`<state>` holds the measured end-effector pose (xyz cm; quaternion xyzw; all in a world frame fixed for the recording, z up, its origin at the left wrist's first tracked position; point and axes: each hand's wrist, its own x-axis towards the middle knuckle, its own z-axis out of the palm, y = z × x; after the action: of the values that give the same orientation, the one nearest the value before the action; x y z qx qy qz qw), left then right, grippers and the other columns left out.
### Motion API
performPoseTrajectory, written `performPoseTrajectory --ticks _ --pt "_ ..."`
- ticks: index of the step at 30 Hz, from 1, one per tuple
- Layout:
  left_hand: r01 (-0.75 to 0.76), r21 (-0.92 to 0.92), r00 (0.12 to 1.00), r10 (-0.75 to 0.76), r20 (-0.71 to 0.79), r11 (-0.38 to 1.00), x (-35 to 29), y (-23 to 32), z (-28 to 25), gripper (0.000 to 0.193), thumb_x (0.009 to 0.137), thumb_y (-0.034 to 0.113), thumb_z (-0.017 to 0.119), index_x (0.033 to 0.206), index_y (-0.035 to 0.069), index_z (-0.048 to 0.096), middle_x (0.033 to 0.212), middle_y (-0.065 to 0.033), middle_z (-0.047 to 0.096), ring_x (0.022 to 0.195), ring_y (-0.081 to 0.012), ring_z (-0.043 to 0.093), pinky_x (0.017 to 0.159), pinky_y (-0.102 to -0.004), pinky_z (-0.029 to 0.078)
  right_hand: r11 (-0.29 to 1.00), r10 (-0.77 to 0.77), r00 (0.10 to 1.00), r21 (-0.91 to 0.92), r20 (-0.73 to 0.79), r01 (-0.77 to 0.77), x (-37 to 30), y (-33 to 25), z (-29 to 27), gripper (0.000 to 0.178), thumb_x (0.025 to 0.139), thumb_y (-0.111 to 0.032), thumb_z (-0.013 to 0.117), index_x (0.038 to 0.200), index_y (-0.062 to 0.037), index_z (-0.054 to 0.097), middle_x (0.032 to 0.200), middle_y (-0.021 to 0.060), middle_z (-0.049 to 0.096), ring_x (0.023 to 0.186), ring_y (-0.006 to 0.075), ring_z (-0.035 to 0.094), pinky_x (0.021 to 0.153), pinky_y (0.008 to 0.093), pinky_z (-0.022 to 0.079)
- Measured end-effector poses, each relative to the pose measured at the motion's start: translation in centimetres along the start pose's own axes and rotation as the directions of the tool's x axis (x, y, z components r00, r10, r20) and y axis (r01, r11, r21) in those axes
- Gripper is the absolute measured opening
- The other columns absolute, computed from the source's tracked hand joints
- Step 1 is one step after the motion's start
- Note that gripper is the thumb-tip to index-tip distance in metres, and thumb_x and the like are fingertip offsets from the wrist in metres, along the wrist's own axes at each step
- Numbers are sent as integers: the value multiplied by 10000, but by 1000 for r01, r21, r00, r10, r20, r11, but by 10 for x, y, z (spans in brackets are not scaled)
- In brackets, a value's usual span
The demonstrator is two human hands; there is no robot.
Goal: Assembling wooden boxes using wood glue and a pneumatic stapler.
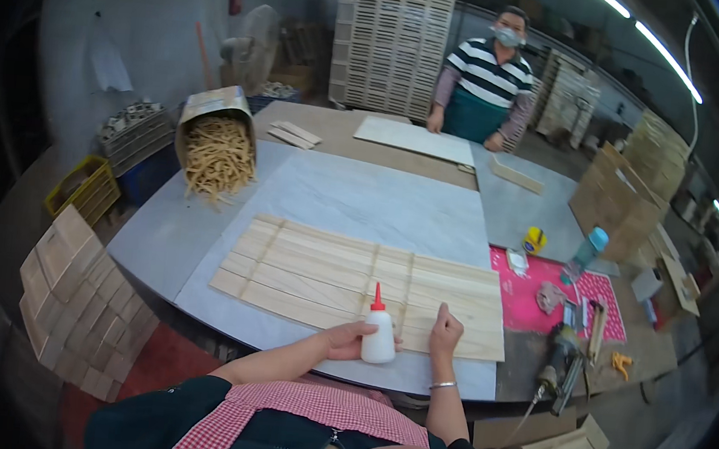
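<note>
My left hand (342,340) is wrapped round a white squeeze bottle (379,342) with a red pointed nozzle, held upright over the near edge of a wooden panel. My right hand (446,329), with a bracelet at the wrist, is closed above the panel's right part; whatever is in its fingers, if anything, is too small to make out. The pale wooden panel (322,266) is made of long boards side by side, with narrow strips running across them. It lies on a white sheet (362,199) on the table.
A tipped container (203,108) spills thin wooden pieces at the left. Stacked wooden pieces (87,303) stand beside the table. At right are a pink mat (532,299), a teal-capped bottle (586,255), a power tool (557,357) and a cardboard box (614,200). Opposite, a co-worker (484,86) touches a white board (414,138).
</note>
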<state>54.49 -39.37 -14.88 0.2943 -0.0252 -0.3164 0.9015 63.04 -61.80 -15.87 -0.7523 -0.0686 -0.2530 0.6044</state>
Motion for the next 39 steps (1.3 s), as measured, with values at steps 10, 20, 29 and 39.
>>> performPoseTrajectory --ticks 10,20,29,39 --pt "93 -85 981 -77 177 992 3 -2 -23 660 809 115 740 1411 59 474 1406 -262 548 1338 -421 527 1163 -498 390 996 -44 999 -78 10 44 -4 5 1 502 1029 -204 572 606 -2 396 549 12 340 536 144 289 500 327 320" --pt "138 -57 965 -121 233 989 5 4 -21 620 838 149 714 1393 20 470 1381 -247 571 1289 -405 571 1139 -491 419 981 -23 1000 -190 -3 22 -2 8 1 452 1004 -208 595 630 -8 439 558 31 389 549 159 337 525 337 352" --pt "140 -39 965 -128 228 989 3 2 -20 620 833 174 728 1382 26 483 1371 -234 579 1291 -393 571 1130 -484 426 985 -66 998 -162 -9 63 -4 22 4 316 950 -154 649 691 -26 521 655 52 477 577 168 421 542 323 394" --pt "107 -26 967 -98 236 994 2 -1 -18 632 825 182 737 1386 38 482 1386 -225 567 1286 -393 575 1134 -483 421 986 -75 997 -147 8 76 -4 11 1 154 895 -65 671 777 -39 575 767 53 537 579 157 461 547 286 422"
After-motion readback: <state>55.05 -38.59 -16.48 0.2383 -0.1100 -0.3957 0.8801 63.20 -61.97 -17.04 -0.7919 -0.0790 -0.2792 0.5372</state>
